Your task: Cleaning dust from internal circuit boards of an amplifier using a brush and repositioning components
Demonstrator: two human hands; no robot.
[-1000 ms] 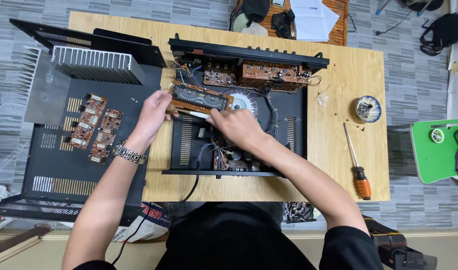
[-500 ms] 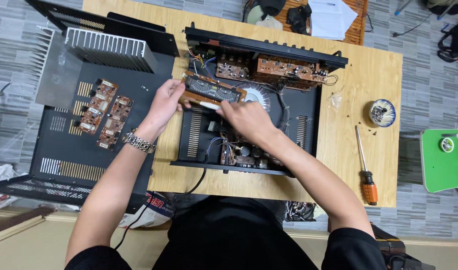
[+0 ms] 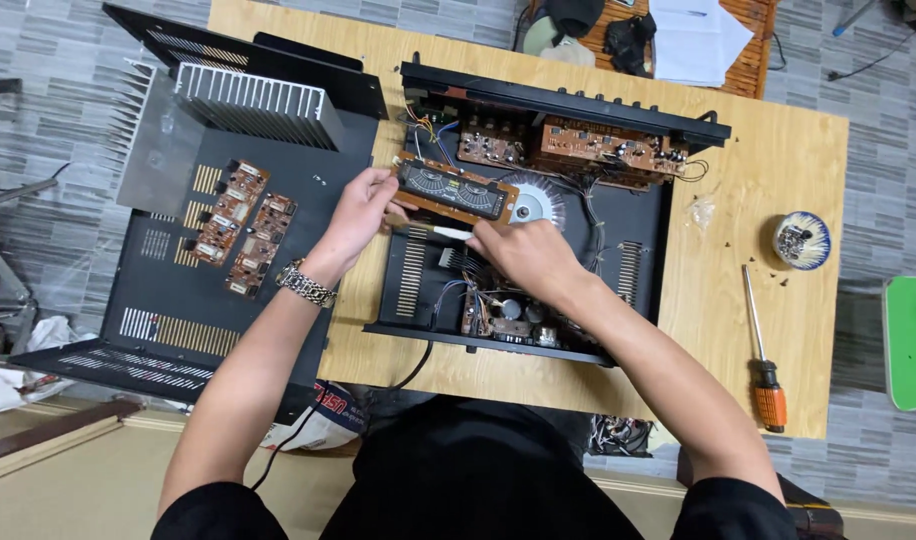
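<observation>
Seen from above on a light wooden bench (image 3: pixel 768 180): an open black metal amplifier chassis (image 3: pixel 638 275) with brown circuit boards along its far wall. Held at the chassis's 10 o'clock corner, a long brown circuit board carrying a dark rectangular display panel (image 3: pixel 453 190), tilted slightly, its left end pinched in the left hand (image 3: pixel 356 215) with the grip closed on the board's edge, a metal-link wristwatch (image 3: pixel 304 284) on that wrist. At 4 o'clock of the board, the right hand (image 3: pixel 523 255), grip closed around a small brush with a pale handle (image 3: pixel 428 229), the brush lying just under the board's near edge and pointing toward 9 o'clock; whether bristles touch the board cannot be told. Behind the right hand, toward 12 o'clock, a round silvery finned disc (image 3: pixel 538 200) inside the chassis. At 9 o'clock of the chassis, partly off the bench, a black perforated metal cover plate (image 3: pixel 168 300) bearing two small brown circuit boards (image 3: pixel 243 230) and a ribbed grey aluminium heat sink (image 3: pixel 253 105). At 3 o'clock of the chassis, well apart from both hands, a small round blue-and-white bowl of screws (image 3: pixel 801 240), and toward 4 o'clock a long screwdriver with an orange-and-black handle (image 3: pixel 763 350) lying on the bench.
</observation>
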